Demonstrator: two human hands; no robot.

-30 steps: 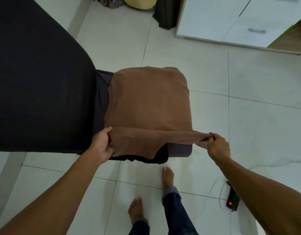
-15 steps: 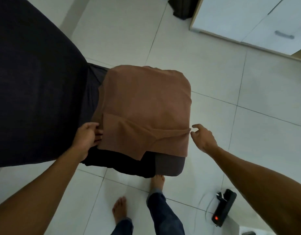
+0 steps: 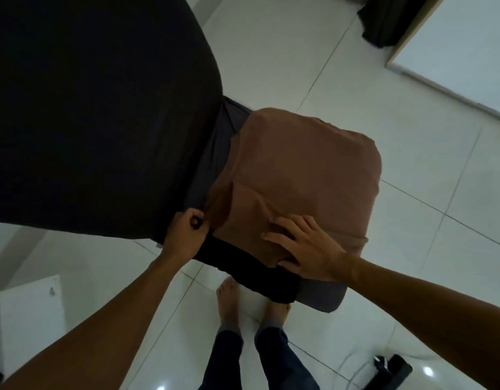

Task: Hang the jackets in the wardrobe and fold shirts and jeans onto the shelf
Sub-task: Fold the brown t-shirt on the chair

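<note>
On top of a grey stool point(image 3: 324, 298), the brown shirt point(image 3: 307, 170) lies partly folded over a black garment point(image 3: 254, 273), right beside a large black-covered surface point(image 3: 97, 108) that may be a bed. Compared with 1 second ago, when both hands pinched the near hem and stretched it out wide, the hem has been laid over onto the body of the shirt. The right hand point(image 3: 305, 249) has let go of its corner and now lies flat on the fold, fingers spread and straight, pressing it down. The left hand point(image 3: 184, 236) is curled at the shirt's left edge; it appears to pinch the cloth there, though the dim light makes the grip hard to confirm.

That reads as 1 fold just completed and being smoothed. The shirt looks wide enough to need at least 1 more fold before it can go to the shelf, and no shelf shows in this view; only a white cabinet point(image 3: 454, 49) stands at the upper right. The black garment underneath looks unfolded as yet.
</note>
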